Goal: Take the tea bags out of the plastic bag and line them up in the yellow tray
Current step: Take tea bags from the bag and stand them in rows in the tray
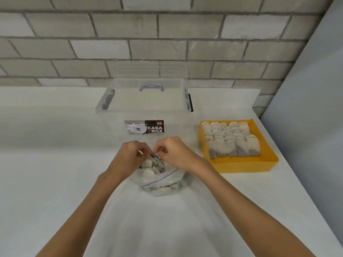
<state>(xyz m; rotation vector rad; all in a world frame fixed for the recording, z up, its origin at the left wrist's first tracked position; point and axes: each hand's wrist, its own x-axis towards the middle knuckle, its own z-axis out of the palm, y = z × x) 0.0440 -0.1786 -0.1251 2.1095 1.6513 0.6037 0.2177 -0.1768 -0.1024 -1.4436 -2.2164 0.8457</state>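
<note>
A clear zip-top plastic bag (163,182) holding several grey-white tea bags (154,164) lies on the white counter in front of me. My left hand (130,154) and my right hand (172,151) meet at the bag's far opening, fingers curled and pinching its rim on either side. The yellow tray (241,164) sits to the right and holds several tea bags (232,141) laid in overlapping rows. The tray's front strip is bare.
A clear lidded storage box (144,106) labelled "CASA BOX" stands just behind the hands. A grey brick wall runs along the back, and a pale wall panel (306,108) closes off the right side beyond the tray.
</note>
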